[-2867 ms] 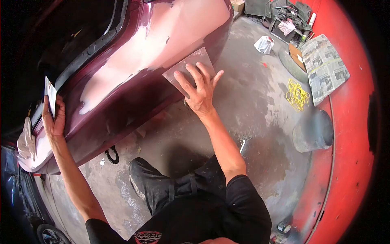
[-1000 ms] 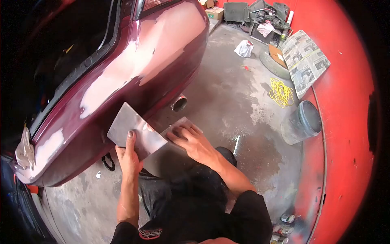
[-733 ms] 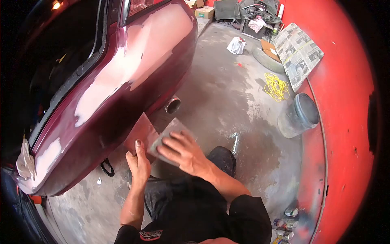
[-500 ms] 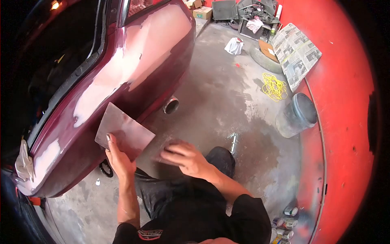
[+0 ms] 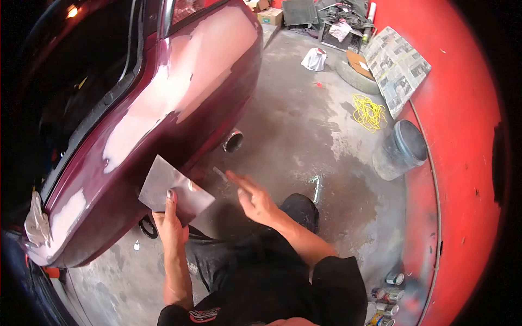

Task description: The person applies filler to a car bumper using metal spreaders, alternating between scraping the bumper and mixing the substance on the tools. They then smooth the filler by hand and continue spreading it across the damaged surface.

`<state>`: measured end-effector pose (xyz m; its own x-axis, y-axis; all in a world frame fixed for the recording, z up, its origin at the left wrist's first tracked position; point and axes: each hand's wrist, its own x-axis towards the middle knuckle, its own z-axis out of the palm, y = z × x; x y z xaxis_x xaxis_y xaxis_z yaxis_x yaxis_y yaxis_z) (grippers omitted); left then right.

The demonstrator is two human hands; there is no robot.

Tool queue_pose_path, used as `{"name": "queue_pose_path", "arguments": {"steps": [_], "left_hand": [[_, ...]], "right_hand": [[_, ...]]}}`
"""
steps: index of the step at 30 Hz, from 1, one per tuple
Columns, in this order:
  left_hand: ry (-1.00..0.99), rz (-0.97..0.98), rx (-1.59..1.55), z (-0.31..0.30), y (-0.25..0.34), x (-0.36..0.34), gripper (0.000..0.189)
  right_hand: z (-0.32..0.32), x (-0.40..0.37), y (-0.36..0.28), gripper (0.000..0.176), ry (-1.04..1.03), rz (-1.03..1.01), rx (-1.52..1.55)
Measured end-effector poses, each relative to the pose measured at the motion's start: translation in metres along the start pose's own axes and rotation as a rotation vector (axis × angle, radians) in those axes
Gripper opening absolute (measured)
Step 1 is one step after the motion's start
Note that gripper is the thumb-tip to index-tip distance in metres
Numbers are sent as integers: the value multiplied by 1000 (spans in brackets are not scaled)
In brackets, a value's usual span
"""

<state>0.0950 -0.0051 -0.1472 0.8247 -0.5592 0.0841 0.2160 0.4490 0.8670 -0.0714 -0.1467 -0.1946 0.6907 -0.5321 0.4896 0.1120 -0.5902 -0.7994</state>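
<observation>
My left hand (image 5: 171, 220) grips the lower edge of a flat, greyish square plate (image 5: 173, 187), its thumb lying on the plate's face. To the right, my right hand (image 5: 254, 201) holds a thin spreader (image 5: 220, 174) at its fingertips, apart from the plate; only a narrow edge of it shows. Left of both hands stands a maroon car body (image 5: 217, 103) with large pale pink patches (image 5: 204, 60). The plate overlaps the car's lower side in view, and I cannot tell any contact.
An exhaust pipe (image 5: 232, 140) sticks out beyond the plate. A bucket (image 5: 405, 149), yellow cord (image 5: 370, 112) and newspaper-covered board (image 5: 396, 70) stand along the red wall (image 5: 467, 179). Several cans (image 5: 389, 296) sit at the lower right.
The plate and my left hand have shifted slightly down and right. My right hand has turned, moving slightly right, with its fingers now pointing up and left.
</observation>
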Motion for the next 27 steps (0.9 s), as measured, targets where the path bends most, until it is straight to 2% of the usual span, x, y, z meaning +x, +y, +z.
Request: {"name": "queue_pose_path", "arguments": {"steps": [2,5,9,11,16,20,21,22,23,24,25,26,27], "left_hand": [[15,61,41,-1,2,6,30],[46,67,91,0,5,14,29],[43,134,293,9,14,14,25],[39,218,300,18,16,13,26],[-14,246,371,25,19,9,26],[78,224,569,12,33,17,31],[101,365,632,2,42,30,36],[169,382,457,-4,61,47,39],[118,396,177,-23,81,67,50],[205,410,227,-45,104,88,48],[290,401,172,-52,131,106,47],[375,395,115,-59,158,124,46],[382,428,144,-106,170,157,51]], "right_hand": [[4,15,6,55,216,-115,-11],[4,25,-6,53,278,-41,146],[5,29,-16,53,211,-408,-396],[6,31,-23,50,167,-464,-445],[8,35,-32,44,107,-532,-717],[26,32,-25,52,-27,-498,-516],[31,34,-18,54,-43,-473,-433],[37,38,-4,55,-59,-445,-347],[39,42,4,56,-74,-415,-260],[25,54,-7,58,-67,-67,-169],[18,76,8,54,230,-158,-69],[2,98,8,50,350,4,123],[-14,118,4,50,465,21,159]]}}
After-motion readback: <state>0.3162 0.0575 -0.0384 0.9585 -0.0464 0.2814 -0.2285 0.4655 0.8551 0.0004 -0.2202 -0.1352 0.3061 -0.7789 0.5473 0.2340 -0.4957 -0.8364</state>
